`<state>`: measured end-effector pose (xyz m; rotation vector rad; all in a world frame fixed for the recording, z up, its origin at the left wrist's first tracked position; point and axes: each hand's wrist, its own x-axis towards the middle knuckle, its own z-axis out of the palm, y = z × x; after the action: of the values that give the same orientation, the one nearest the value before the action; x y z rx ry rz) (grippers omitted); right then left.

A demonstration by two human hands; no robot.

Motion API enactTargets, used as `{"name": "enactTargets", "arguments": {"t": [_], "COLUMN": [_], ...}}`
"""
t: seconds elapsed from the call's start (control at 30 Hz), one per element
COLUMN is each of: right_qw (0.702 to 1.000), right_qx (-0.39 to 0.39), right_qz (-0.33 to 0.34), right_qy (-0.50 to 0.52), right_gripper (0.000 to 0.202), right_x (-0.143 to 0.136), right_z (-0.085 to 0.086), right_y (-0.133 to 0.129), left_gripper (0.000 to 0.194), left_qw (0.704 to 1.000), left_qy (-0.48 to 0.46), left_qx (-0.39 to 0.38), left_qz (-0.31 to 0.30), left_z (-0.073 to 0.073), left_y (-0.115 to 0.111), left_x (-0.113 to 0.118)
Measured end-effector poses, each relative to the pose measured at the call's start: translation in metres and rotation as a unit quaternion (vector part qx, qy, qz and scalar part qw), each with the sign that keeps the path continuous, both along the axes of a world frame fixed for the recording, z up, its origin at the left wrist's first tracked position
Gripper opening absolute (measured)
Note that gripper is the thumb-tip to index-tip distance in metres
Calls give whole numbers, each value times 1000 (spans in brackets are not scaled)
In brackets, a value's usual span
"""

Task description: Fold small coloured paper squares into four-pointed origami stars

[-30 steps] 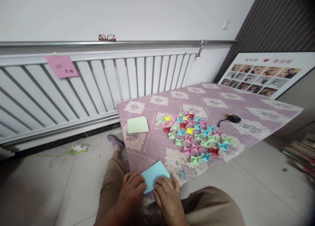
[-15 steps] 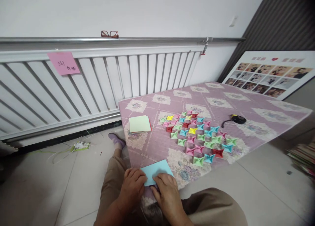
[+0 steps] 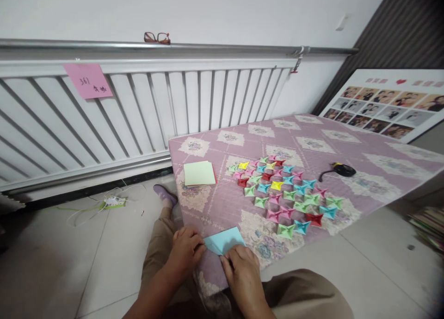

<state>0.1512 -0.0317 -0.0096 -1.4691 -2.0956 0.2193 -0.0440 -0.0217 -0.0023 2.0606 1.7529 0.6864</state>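
A sheet of light blue paper (image 3: 229,237), with a fold at its lower left, lies at the near corner of the table. My left hand (image 3: 187,248) has its fingers curled at the sheet's left end, gripping that edge. Over the lower right part, my right hand (image 3: 243,272) presses and pinches the paper, thumb at the near edge. Beyond them sit many small folded paper pieces (image 3: 276,185) in pink, green, blue, red and yellow. To the left is a stack of square paper (image 3: 199,173), pale green on top with red showing beneath.
A flowered purple cloth covers the table (image 3: 222,208). A black coiled cable or tape-like item (image 3: 344,170) lies at the right. Behind stands a white radiator (image 3: 180,101) with a pink note (image 3: 88,81); glasses (image 3: 157,37) rest on its pipe. A power strip (image 3: 113,202) is on the floor.
The blue paper's near edge is now folded slantwise at the lower left. My left hand has shifted slightly left, my right hand slightly right. The whole view has moved a little.
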Motion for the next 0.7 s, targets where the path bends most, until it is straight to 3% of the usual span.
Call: {"name": "enactTargets", "arguments": {"t": [0.23, 0.5, 0.7], "right_qw": [999, 998, 996], "right_qx": [-27, -17, -20], "right_qz": [-25, -50, -61], "right_qy": [-13, -35, -54], "right_gripper": [20, 20, 20], "right_x": [-2, -5, -6], "right_z": [6, 5, 8], "right_y": [3, 8, 12], "left_gripper": [9, 16, 19], "left_qw": [998, 988, 978], "left_qy": [32, 92, 152], "left_qx": [-56, -105, -119], "left_qz": [-7, -61, -85], "left_z": [10, 10, 18], "left_y": [14, 33, 40], "left_x": [-2, -6, -5]}}
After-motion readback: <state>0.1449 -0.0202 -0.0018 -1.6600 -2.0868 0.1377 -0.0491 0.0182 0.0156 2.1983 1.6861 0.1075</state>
